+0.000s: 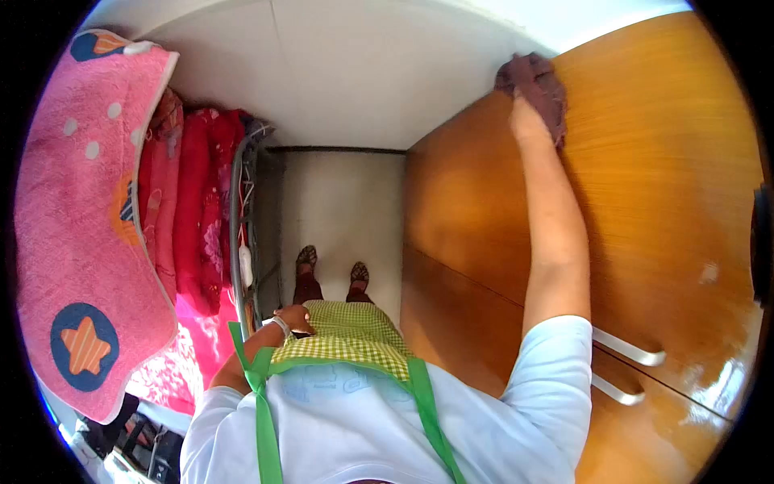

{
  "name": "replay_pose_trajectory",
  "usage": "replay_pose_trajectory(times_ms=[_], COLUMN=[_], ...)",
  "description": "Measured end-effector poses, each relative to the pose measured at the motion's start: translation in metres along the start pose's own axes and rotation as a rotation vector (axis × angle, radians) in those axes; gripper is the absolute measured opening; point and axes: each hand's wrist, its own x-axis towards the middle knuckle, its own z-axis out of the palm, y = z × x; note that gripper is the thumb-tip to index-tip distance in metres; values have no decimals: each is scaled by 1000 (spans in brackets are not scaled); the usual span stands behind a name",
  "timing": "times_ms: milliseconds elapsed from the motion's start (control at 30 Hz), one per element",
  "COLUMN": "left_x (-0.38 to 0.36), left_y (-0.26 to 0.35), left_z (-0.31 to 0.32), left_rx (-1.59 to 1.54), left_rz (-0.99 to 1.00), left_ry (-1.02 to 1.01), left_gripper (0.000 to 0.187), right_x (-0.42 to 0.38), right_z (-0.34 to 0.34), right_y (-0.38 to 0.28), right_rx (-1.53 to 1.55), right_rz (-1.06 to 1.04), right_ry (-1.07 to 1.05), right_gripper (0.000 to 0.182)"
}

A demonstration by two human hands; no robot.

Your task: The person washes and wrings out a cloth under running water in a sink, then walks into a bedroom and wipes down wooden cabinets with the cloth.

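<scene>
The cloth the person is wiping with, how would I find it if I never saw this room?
Look at the big orange-brown wooden wardrobe on the right side. Follow the person's raised right hand to the door's far edge by the white wall. The cloth is the crumpled dark purple rag under that hand, unlike the pink blankets across the room.

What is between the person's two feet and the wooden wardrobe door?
In the head view, only bare pale floor lies between the feet and the wooden wardrobe door. The right hand presses a dark cloth on that door.
</scene>
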Motion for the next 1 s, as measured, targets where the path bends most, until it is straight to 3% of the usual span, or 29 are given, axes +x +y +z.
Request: replay_pose_trajectory(times_ms=[100, 167, 267, 367, 433, 467, 600, 633, 667, 700, 733, 767, 800, 833, 867, 900, 967, 1000], left_x=[34, 68, 107, 127, 138, 131, 122, 119, 136, 145, 189, 193, 206, 219, 232, 249, 311, 353], left_y=[2, 3, -8, -31, -64, -73, -98, -91, -90, -92, -115, -94, -93, -88, -85, -80, -78, -81], left_z=[46, 67, 105, 126, 147, 147, 145, 117, 118, 124, 135, 94, 95, 82, 66, 60, 55, 57], left_rx=[12, 18, -15, -20, -167, -343, -644, -474, -112, -115, -51, -325, -303, -510, -709, -712, -1154, -1152], left_rz=[-54, -81, 22, 108, 243, 361, 487, 368, 222, 240, 271, 171, 201, 204, 207, 202, 145, 101], left_ry=[25, -100, -66, -55, -158, -198, -372, -212, -36, 9, 361, 503, 507, 602, 698, 698, 746, 712], left_gripper=[39, 37, 28, 20, 19, 17, 17, 14, 17, 16, 14, 11, 11, 12, 14, 14, 18, 19], right_x=[-63, -137, -279, -417, -472, -490, -478, -455, -425, -393, -357, -324, -291, -258, -239, -224, -203, -209], right_z=[78, 151, 235, 260, 256, 253, 274, 288, 305, 324, 345, 366, 387, 408, 410, 414, 447, 493], right_y=[46, 98, 158, 171, 154, 143, 109, 105, 107, 115, 127, 160, 192, 224, 219, 217, 193, 224], right_rx=[369, 229, -3, -165, -260, -297, -388, -401, -411, -420, -423, -428, -465, -521, -666, -811, -954, -925], right_rz=[411, 480, 638, 859, 961, 902, 558, 476, 392, 300, 173, -32, -243, -421, -373, -322, -390, -377], right_ry=[-394, -575, -894, -1182, -1314, -1383, -1441, -1399, -1325, -1236, -1120, -963, -772, -565, -697, -829, -798, -829], right_gripper=[40, 40, 40, 41, 41, 38, 31, 30, 30, 30, 31, 31, 37, 47, 45, 44, 45, 48])
